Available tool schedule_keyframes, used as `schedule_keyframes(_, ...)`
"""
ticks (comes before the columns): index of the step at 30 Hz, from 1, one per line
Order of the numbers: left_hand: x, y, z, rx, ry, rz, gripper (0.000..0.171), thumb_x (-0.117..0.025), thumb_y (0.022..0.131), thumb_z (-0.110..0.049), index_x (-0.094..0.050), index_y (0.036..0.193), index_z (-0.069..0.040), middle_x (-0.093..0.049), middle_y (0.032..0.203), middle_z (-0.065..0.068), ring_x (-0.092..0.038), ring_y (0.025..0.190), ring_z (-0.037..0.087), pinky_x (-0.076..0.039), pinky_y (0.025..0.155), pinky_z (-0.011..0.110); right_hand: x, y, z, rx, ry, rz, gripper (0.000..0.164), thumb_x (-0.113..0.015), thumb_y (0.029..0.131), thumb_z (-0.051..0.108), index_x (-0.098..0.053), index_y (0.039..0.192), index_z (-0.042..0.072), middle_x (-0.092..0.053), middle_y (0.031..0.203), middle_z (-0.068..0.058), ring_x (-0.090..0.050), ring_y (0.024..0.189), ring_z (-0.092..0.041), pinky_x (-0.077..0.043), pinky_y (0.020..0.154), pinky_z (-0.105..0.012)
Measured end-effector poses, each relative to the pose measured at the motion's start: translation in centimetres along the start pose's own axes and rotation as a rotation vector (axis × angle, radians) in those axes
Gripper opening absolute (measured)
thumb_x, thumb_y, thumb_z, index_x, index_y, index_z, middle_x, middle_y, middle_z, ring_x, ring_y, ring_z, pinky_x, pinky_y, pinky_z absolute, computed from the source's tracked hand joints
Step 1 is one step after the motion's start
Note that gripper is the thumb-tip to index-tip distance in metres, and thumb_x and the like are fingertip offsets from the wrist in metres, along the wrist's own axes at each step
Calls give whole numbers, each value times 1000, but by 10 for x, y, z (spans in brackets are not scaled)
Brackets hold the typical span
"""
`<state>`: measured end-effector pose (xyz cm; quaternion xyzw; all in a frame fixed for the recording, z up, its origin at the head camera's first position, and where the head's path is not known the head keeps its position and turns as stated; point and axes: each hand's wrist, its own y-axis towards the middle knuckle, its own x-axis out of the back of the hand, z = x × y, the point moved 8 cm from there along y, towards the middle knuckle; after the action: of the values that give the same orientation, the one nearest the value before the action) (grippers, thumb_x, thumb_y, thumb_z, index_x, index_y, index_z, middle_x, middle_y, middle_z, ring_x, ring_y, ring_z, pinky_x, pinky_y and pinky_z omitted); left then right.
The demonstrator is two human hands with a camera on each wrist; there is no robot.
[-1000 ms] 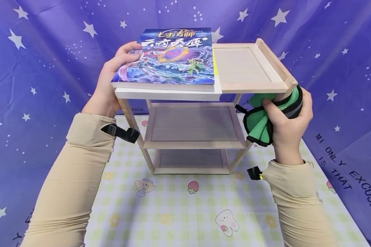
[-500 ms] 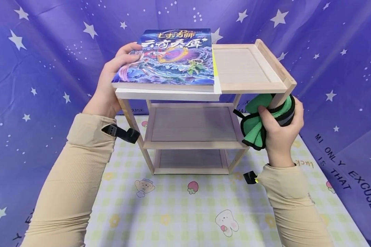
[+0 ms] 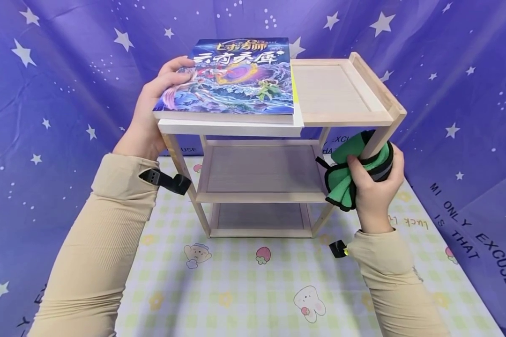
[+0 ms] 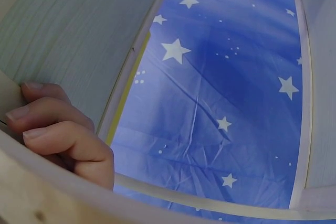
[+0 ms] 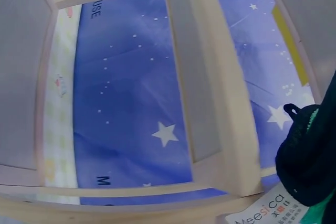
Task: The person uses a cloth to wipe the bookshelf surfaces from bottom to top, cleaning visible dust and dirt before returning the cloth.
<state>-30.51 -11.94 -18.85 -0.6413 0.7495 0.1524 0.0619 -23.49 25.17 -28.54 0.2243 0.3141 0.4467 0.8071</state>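
A three-tier wooden shelf rack (image 3: 263,197) stands on the table. Stacked on the left of its top tier are a blue illustrated book (image 3: 232,89) and a white-edged book (image 3: 232,128) under it. My left hand (image 3: 152,100) clasps the top tier's left end, thumb side over the upper book. In the left wrist view its curled fingers (image 4: 68,135) reach beneath the tier. My right hand (image 3: 377,192) grips a green cleaning cloth (image 3: 341,182) with black edging, wrapped about the front right post (image 3: 377,140). A white printed label (image 5: 268,208) shows on the cloth in the right wrist view.
The checked tablecloth (image 3: 236,276) has cartoon prints. A purple curtain (image 3: 67,93) with white stars hangs behind and on both sides. A raised side rail (image 3: 377,84) borders the top tier's right end. Black straps (image 3: 164,181) hang at the cuffs.
My right hand has slid down and a little to the left along the front right post with the green cloth. The left hand and the books have stayed put.
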Motion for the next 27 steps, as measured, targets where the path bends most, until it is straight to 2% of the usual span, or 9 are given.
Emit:
schedule_keyframes(10, 0, 1, 0, 0, 20, -4, 25, -50, 95, -23, -55, 120, -27, -37, 144, 1, -47, 124, 19, -42, 96, 25, 7, -13, -15, -11, 84, -14, 45, -72, 72, -8, -65, 115, -1, -65, 100, -6, -62, 89, -18, -49, 80, -26)
schedule_keyframes(17, -1, 1, 0, -5, 12, -1, 25, -50, 95, -22, -55, 118, -27, -37, 145, 1, -46, 124, 20, -42, 96, 25, 9, -24, -25, -16, 153, -8, 43, -69, 73, -12, -62, 114, -5, -67, 96, -8, -64, 85, -18, -51, 78, -26)
schedule_keyframes(27, -1, -1, -1, -7, 13, -1, 24, -48, 95, -22, -55, 118, -26, -37, 144, 0, -46, 125, 19, -41, 97, 26, 18, -39, -39, -27, 152, -82, 47, -70, 71, -14, -62, 115, -3, -67, 100, -7, -64, 88, -16, -50, 81, -25)
